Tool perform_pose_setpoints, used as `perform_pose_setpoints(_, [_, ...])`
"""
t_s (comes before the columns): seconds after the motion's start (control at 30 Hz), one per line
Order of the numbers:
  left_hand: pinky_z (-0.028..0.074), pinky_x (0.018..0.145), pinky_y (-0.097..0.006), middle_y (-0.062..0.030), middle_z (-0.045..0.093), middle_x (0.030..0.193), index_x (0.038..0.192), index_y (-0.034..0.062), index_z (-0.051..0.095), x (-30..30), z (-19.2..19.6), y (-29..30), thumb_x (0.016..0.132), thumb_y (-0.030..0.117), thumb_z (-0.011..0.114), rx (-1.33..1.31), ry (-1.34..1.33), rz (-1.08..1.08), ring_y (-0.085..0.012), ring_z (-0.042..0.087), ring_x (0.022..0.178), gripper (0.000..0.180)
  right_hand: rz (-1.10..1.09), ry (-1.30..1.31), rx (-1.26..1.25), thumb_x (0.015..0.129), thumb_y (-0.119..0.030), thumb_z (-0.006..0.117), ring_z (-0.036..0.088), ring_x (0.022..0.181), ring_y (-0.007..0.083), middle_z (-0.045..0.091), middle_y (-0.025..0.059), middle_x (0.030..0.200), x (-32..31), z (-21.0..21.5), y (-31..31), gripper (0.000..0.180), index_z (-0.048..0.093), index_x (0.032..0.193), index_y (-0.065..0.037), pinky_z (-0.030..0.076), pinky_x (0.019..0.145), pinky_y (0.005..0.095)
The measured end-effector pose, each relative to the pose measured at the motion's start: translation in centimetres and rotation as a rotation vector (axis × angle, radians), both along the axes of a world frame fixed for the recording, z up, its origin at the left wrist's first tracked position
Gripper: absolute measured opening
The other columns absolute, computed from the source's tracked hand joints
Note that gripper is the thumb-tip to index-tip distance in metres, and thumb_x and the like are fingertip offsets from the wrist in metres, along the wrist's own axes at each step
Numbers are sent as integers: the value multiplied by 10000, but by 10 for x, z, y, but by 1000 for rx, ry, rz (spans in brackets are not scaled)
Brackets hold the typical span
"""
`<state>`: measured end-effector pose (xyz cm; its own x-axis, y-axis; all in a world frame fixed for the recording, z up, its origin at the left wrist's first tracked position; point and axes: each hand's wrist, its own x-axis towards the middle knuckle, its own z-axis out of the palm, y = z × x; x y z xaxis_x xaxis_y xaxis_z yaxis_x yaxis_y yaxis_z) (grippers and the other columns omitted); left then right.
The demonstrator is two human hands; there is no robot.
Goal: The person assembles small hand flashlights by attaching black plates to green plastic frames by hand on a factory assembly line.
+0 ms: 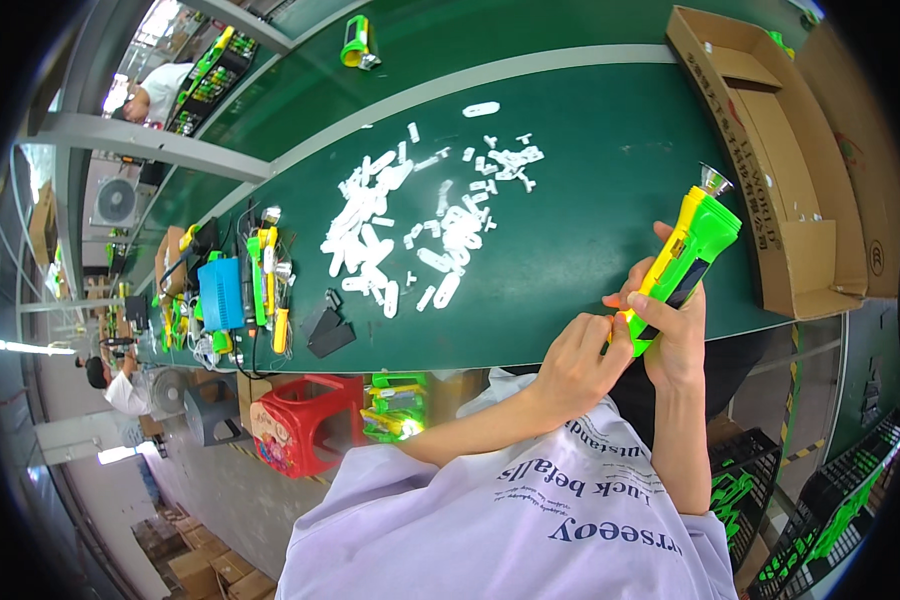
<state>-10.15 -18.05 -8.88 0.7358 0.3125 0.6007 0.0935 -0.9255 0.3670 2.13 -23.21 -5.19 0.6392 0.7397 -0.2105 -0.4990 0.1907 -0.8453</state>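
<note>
The left hand (585, 358) bends in at the yellow-edged lower end of the green-and-yellow flashlight (692, 262), its fingertips drawn together there — whether they pinch anything small, I cannot tell. The right hand (682, 322) is wrapped around the flashlight's lower body, thumb in front and fingers behind, holding it tilted above the near edge of the green table (590, 210). The casing looks like stiff, light plastic, probably a bit slippery, so the narrower body below the flared head seems the best hold. At its far end a shiny reflector (714, 181) sticks out — likely the fragile part, better left untouched. Beyond, loose white plastic pieces (365, 225) lie scattered, and an open cardboard box (735, 150) stands rightward.
</note>
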Motion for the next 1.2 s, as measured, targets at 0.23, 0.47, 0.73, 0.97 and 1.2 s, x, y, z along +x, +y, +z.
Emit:
perform_pose_setpoints(0.23, [534,643,-346,-63,646,867,917,60,666,-68,22,104,764,86,729,154,300,106,-243,642,771,168,-23,48,-96,684,49,649,612,677,175,553,64,822,-4,-20,16,688,372,1311,-3,591,663,365])
perform_pose_setpoints(0.47, [521,743,-390,-148,657,931,1006,3,629,-134,42,227,751,32,704,-150,696,276,-308,657,838,268,48,64,-118,645,29,638,599,619,173,555,74,806,1,-14,5,700,383,1296,-10,555,563,320])
perform_pose_setpoints(0.73, [493,750,-483,-213,616,893,989,15,555,-112,43,231,729,37,630,58,916,209,-401,610,854,271,64,153,-31,672,148,652,632,687,190,581,89,849,-2,-16,-12,521,452,1115,-36,579,595,345])
perform_pose_setpoints(0.97, [512,722,-316,-130,659,857,1049,13,599,-86,73,207,697,-28,677,-323,541,213,-219,646,782,363,128,240,36,619,92,685,625,668,214,575,103,844,-2,-17,-17,705,407,1255,-31,563,583,366])
perform_pose_setpoints(1.2, [527,735,-253,-78,676,902,1050,-17,605,14,70,77,752,-60,720,-1084,58,-355,-130,660,796,323,158,225,96,632,100,694,622,727,177,593,86,848,0,-12,-29,628,433,1176,-71,561,629,349])
